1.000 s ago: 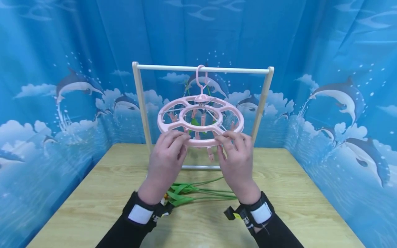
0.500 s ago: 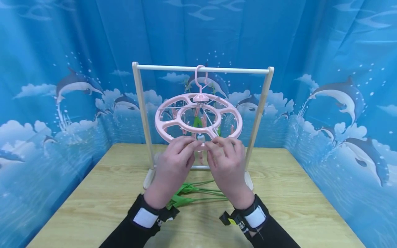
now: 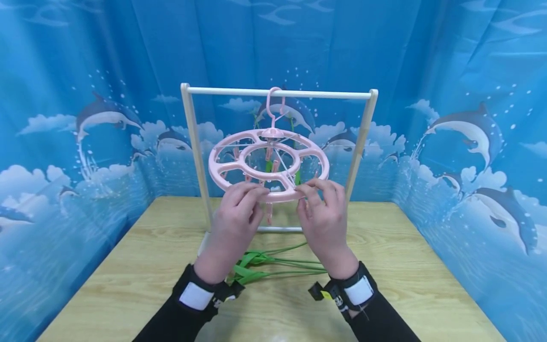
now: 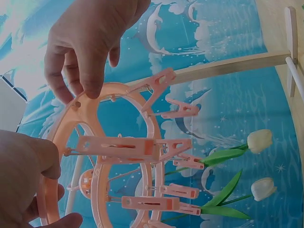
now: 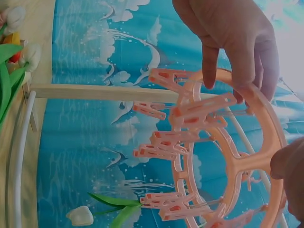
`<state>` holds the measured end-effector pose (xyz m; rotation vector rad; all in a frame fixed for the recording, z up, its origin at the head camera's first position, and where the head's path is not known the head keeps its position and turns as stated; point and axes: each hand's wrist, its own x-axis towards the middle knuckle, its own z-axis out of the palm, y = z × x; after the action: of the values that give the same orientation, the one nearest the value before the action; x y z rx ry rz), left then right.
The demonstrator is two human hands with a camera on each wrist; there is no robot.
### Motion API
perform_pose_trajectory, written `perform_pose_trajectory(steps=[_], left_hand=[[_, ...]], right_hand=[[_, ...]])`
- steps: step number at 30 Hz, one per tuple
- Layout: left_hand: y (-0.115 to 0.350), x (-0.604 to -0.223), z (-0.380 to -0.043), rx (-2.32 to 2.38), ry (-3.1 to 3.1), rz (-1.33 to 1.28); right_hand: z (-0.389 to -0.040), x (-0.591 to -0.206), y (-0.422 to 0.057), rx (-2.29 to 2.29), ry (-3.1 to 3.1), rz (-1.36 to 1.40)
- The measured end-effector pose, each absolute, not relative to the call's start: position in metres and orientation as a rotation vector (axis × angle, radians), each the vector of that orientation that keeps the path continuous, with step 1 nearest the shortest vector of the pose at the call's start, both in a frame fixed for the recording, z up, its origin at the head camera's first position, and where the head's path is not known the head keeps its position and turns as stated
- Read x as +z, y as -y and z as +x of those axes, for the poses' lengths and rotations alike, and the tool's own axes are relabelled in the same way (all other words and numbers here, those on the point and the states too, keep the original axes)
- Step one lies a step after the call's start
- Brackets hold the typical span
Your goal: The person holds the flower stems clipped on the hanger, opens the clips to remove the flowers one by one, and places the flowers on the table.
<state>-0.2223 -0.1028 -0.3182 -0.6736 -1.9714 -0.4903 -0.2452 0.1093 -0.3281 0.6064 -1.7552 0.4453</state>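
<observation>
A pink round clip hanger [image 3: 221, 168] hangs by its hook from the white bar of a small rack. My left hand [image 3: 235, 221] pinches the front of its rim, thumb below and fingers on top. Further right along the same rim, my right hand [image 3: 326, 218] pinches it too. Pink clothes pegs [image 4: 149, 203] dangle under the ring. Two white tulips [image 4: 260, 141] hang head down from pegs in the left wrist view; one white tulip [image 5: 80, 215] shows in the right wrist view.
The rack's wooden posts [image 3: 362, 142] flank the hanger. Tulips with green stems [image 3: 295, 271] lie on the wood-grain table [image 3: 141, 270] below my hands; their blooms are mostly hidden in the head view. A blue dolphin curtain [image 3: 461, 95] encloses the table.
The hanger has turned on its hook and shifted slightly left. Both hands came together at the front of the rim, then moved apart along it again.
</observation>
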Motion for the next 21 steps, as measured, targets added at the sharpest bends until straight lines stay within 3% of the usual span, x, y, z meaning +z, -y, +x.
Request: perform_pose_trajectory(steps=[21], left_hand=[[0.0989,-0.3197,-0.2225,-0.484,1.966,-0.647]], right_hand=[[-0.2456,-0.3286,-0.1069,0.44,1.712,0.642]])
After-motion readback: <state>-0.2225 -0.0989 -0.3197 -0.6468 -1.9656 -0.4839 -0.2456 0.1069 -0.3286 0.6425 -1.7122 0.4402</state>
